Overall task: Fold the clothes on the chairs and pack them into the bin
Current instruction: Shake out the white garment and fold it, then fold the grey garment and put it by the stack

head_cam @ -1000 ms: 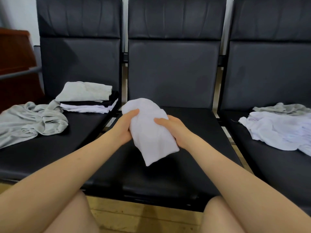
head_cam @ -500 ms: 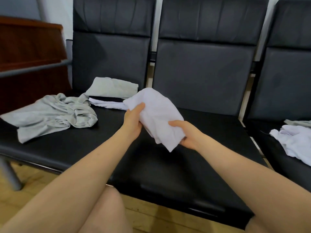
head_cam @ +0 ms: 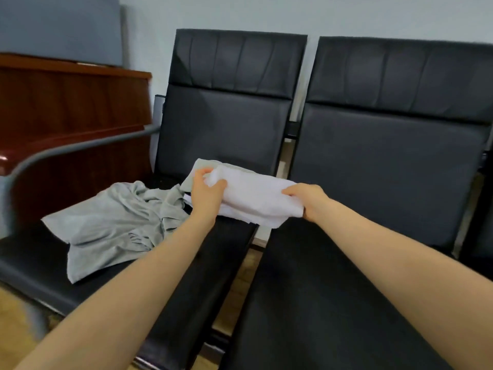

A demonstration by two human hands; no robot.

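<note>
Hands, left (head_cam: 206, 194) and right (head_cam: 309, 200), grip folded white garment (head_cam: 256, 198) ends.

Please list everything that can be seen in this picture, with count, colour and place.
folded white garment: one, white, held over the folded stack at the left chair's right edge
folded stack: one, grey top piece, mostly hidden beneath the garment
grey shirt: one, grey, crumpled on the left chair's seat
chairs: two, black, side by side
wooden cabinet: one, reddish-brown, far left
left hand: grips the garment's left end
right hand: grips its right end
</note>
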